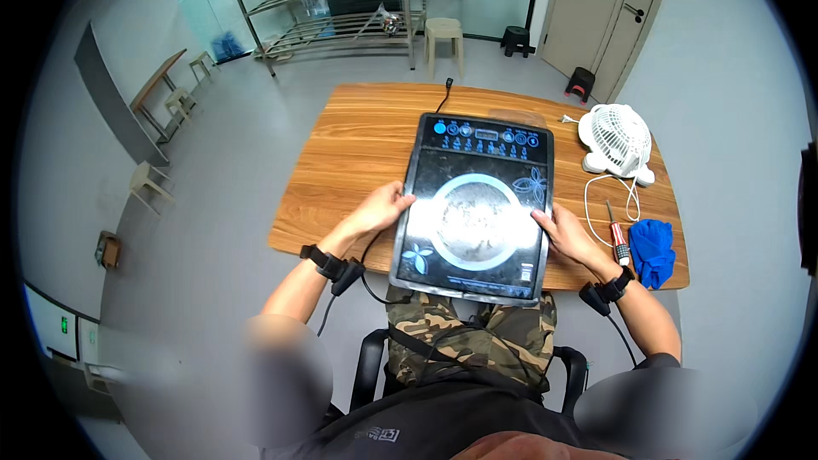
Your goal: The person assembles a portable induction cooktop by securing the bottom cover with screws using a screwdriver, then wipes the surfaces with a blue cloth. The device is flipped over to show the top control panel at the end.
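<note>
A black induction cooker with a pale ring and blue flower prints lies face up between my hands, its control strip on the far side. Its near edge reaches past the table's front edge, over my lap. My left hand grips the left side, thumb on top. On the right side my right hand holds it the same way, with the fingers hidden beneath. A black cord with a plug shows beyond the far edge. Whether the cooker rests on the table cannot be made out.
On the wooden table, to the right, stand a white fan with its cable, a red-handled screwdriver and a blue cloth. A metal shelf rack and a stool stand beyond. Black chair armrests flank me.
</note>
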A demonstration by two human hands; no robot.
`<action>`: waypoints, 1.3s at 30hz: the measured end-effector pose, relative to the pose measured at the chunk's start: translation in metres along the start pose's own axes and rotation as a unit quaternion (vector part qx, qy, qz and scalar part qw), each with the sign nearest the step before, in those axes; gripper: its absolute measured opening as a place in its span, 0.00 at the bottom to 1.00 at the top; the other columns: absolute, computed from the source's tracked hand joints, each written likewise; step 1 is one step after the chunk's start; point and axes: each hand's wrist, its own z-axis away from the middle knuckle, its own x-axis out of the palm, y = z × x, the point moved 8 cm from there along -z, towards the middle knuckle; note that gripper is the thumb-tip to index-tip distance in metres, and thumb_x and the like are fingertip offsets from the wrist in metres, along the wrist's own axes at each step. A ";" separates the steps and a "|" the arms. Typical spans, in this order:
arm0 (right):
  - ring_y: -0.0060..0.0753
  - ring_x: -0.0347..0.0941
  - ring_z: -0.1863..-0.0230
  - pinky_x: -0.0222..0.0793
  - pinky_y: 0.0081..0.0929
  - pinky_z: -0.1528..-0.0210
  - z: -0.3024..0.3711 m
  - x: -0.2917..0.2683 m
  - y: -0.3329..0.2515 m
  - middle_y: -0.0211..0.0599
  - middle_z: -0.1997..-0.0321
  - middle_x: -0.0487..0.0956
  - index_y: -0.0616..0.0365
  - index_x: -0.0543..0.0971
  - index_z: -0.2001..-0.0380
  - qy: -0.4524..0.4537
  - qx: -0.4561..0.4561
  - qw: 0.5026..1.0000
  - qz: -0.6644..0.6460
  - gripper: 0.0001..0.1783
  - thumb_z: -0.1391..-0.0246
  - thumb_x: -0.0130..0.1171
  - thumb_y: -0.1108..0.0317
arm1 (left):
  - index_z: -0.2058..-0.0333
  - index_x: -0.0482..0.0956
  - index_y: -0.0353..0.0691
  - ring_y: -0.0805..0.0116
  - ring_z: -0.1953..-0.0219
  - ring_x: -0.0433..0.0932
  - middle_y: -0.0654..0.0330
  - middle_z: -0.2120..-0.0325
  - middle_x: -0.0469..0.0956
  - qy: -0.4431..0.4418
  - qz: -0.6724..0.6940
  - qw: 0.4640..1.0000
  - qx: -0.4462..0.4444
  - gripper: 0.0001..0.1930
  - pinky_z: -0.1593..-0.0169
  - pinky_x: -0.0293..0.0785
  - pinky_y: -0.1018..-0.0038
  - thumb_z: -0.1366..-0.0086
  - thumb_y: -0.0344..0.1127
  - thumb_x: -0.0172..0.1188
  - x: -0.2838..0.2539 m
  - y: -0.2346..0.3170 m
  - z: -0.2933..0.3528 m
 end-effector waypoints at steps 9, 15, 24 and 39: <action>0.21 0.67 0.85 0.60 0.24 0.83 -0.130 0.054 -0.069 0.30 0.83 0.73 0.63 0.74 0.69 -0.048 0.000 0.997 -0.059 0.32 0.27 0.51 0.40 | 0.55 0.80 0.34 0.74 0.68 0.73 0.64 0.68 0.79 0.084 0.051 0.989 -0.110 0.17 0.63 0.71 0.72 0.22 0.45 0.54 -0.141 -0.027 -0.019; 0.28 0.66 0.84 0.63 0.31 0.80 -0.229 0.087 -0.099 0.33 0.84 0.72 0.62 0.75 0.77 -0.099 -0.012 0.995 -0.013 0.36 0.27 0.49 0.40 | 0.53 0.79 0.37 0.73 0.71 0.67 0.65 0.70 0.75 0.090 0.060 0.977 -0.185 0.16 0.64 0.65 0.71 0.21 0.44 0.50 -0.200 -0.072 -0.050; 0.32 0.62 0.84 0.62 0.37 0.77 -0.325 0.142 -0.082 0.36 0.85 0.69 0.61 0.73 0.83 -0.123 0.023 0.992 -0.005 0.38 0.26 0.49 0.40 | 0.45 0.78 0.25 0.59 0.51 0.80 0.47 0.54 0.82 0.119 -0.011 0.964 -0.238 0.23 0.47 0.75 0.58 0.22 0.43 0.52 -0.239 -0.131 -0.106; 0.37 0.70 0.84 0.69 0.37 0.78 -0.370 0.157 -0.059 0.40 0.84 0.74 0.65 0.77 0.78 -0.121 0.035 0.992 -0.026 0.39 0.29 0.50 0.36 | 0.41 0.75 0.25 0.52 0.45 0.80 0.44 0.47 0.81 0.103 -0.103 0.957 -0.250 0.27 0.44 0.76 0.55 0.22 0.47 0.51 -0.250 -0.171 -0.153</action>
